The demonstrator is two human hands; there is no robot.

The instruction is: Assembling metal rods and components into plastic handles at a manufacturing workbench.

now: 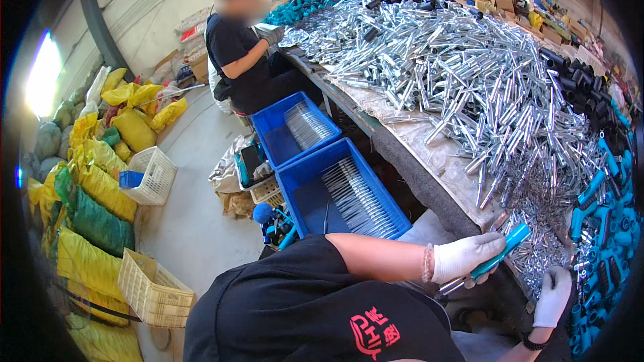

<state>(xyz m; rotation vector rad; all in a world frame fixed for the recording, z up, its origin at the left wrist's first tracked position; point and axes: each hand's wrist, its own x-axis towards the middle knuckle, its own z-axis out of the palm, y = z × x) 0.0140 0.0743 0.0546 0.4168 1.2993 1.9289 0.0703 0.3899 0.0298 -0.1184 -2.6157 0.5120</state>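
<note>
"What's in the left hand (pixel 468 259)?"
"1 blue-green tube (pixel 512 239), fingers wrapped around it, near the small shiny bits (pixel 541 244)."
"And the right hand (pixel 553 296)?"
"By those bits. Can't tell about its fingers."

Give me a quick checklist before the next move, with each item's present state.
1. Left hand gripping the teal handle: ok.
2. Right hand near the small parts: ok.
3. Right hand holding a part: cannot tell, fingertips unclear.
4. Both hands gloved: ok.
5. Silver tubes neatly lined up: not ok, heaped loosely.
6. Co-worker's hand apart from both hands: ok, at the table's far end.
</note>
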